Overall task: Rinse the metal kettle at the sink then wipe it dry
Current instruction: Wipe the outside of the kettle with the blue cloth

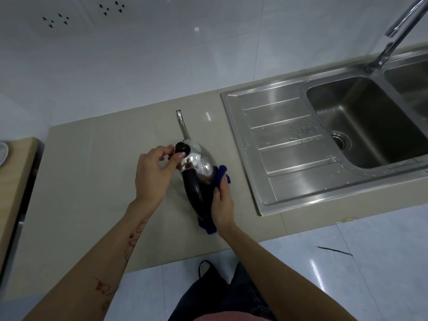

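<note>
Two bare hands are seen at a metal kettle (196, 162), which is taken as the landmark and which stands on a beige countertop (97, 172), well to the left of the sink. Far to the left of the kettle, a wooden surface (19, 163) is seen at the edge of the view, and power sockets (58, 19) are set in the white wall up and to the left of it. Just left of the kettle, the left hand (154, 174) is placed with its fingers curled, the thumb and fingertips pinched on the black lid knob (182, 148). The kettle's spout (183, 125) is pointed away from the person, and its black handle (198, 193) is turned toward the person. Against the kettle's right side, a blue cloth (223, 172) is pressed by the right hand (223, 200), whose fingers are closed around it; a further part of the cloth is seen below the handle. To the right of the kettle, apart from it, a steel sink (289, 135) with a ribbed drainboard is set into the countertop, with water droplets visible on it. A tap (393, 33) is mounted behind the basin, far right of the kettle.
</note>
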Demonstrator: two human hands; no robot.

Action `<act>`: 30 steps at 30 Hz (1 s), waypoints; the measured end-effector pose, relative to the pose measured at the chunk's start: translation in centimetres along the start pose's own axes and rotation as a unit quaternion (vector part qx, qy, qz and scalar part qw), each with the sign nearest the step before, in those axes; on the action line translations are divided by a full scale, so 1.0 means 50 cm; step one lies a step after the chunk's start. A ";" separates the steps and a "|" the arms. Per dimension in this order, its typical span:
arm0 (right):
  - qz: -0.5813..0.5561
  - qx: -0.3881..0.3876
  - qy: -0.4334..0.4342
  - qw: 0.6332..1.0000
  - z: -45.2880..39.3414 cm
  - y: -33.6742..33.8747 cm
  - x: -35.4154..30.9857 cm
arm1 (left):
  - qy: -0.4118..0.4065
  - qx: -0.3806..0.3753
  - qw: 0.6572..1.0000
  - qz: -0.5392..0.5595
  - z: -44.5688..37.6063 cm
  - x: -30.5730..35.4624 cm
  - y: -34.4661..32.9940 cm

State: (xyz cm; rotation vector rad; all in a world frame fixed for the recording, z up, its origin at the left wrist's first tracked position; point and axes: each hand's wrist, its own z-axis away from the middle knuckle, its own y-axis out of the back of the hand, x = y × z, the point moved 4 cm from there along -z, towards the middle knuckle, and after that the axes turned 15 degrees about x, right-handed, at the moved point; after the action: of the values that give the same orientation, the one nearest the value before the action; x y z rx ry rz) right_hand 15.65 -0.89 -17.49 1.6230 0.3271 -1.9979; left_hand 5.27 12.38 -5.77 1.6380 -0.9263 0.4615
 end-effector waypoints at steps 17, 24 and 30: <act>0.059 0.026 0.056 0.996 -0.032 -0.002 -0.024 | -0.036 -0.076 0.996 -0.010 -0.012 0.029 -0.006; -0.053 0.059 0.144 0.986 -0.036 0.037 -0.170 | -0.032 -0.164 0.986 0.022 -0.031 0.036 0.010; 0.042 0.052 0.234 0.970 -0.011 -0.023 -0.157 | -0.007 -0.173 0.984 0.046 -0.022 0.035 -0.004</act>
State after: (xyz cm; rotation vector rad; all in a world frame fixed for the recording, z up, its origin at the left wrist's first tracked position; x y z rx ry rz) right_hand 16.49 2.33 -10.26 2.1330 0.3202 -1.5749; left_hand 6.67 12.85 -4.34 1.2891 -1.0335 0.3293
